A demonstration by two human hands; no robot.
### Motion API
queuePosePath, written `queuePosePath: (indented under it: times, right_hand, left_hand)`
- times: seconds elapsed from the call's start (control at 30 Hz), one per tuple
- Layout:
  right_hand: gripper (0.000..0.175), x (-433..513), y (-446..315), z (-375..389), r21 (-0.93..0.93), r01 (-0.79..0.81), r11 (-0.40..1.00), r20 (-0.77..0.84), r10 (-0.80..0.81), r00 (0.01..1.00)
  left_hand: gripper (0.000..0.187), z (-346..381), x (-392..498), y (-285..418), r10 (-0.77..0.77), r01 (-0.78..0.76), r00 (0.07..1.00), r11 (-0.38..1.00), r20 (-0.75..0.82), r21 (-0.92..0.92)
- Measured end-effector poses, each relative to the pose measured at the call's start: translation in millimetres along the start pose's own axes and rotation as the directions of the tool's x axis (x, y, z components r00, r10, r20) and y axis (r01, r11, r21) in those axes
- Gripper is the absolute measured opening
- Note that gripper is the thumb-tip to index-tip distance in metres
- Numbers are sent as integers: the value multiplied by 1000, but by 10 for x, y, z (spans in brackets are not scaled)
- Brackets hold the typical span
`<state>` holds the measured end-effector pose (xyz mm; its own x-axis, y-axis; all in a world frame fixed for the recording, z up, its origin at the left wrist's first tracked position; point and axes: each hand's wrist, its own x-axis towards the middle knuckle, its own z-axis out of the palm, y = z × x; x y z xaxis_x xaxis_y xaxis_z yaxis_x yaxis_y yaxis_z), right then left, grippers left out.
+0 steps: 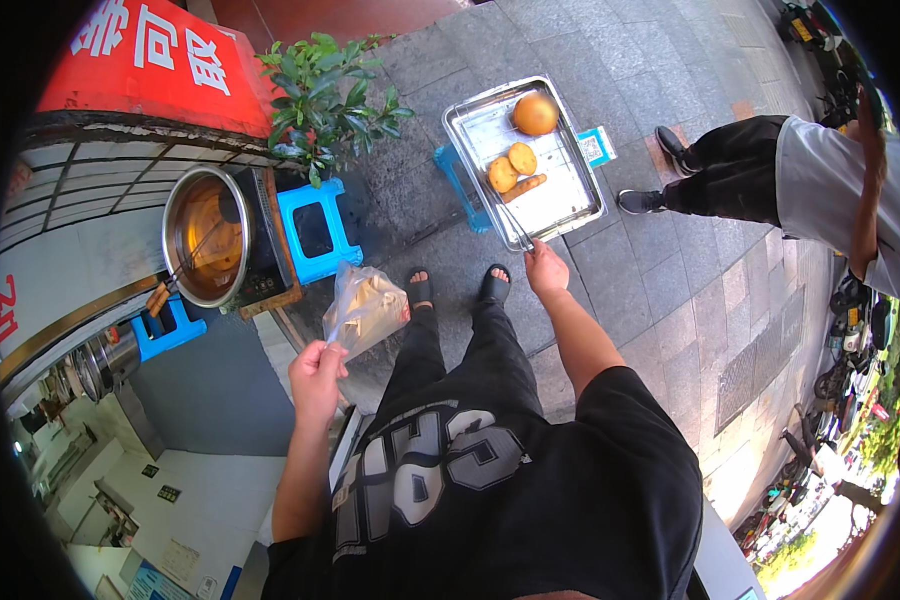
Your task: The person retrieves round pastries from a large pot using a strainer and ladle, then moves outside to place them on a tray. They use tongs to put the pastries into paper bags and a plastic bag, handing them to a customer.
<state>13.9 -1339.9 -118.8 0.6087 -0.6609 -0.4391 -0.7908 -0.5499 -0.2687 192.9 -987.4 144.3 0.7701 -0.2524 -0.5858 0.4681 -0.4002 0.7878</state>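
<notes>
My left hand (320, 381) grips the gathered neck of a clear plastic bag (371, 311) that holds light-brown paper packets or pieces, hard to tell which. My right hand (547, 270) is closed on metal tongs (517, 227) at the near edge of a rectangular metal tray (581, 211). The tongs' far ends reach over the tray towards a browned stick-shaped food piece (523, 188); whether they touch it cannot be told. Beside that piece lie two flat golden fried cakes (503, 175), and a round golden fried ball (535, 114) sits at the tray's far end.
To the left, a metal pot of oil (208, 237) with wooden-handled utensils stands by an induction cooker (263, 232) and a blue plastic stool (319, 230). A leafy plant (326, 97) grows beyond. A person (832, 172) stands to the right of the tray.
</notes>
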Motion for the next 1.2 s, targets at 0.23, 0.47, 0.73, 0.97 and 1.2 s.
queuePosePath:
  times: [0.23,0.47,0.73,0.97,1.2]
  right_hand:
    - [41,137,-334,476,-39,-38,998,-235,28,972]
    - [42,153,-436,566,-48,-167,985,-240,151,959]
    - [47,180,-433,396,-129,-197,972,-6,198,980]
    - [62,27,-400,417,-97,-93,991,-78,85,993]
    - [53,-527,-345,-39,152,-8,988,-92,22,995]
  left_hand:
    - [18,100,7,68,-1,-2,999,996,35,94]
    - [17,282,-1,123,48,-61,994,989,102,131]
    - [17,589,71,258,87,-146,973,948,214,282]
    - [20,921,210,608,263,-347,918,896,298,278]
    - [21,1422,586,1413,442,-553,803,803,400,222]
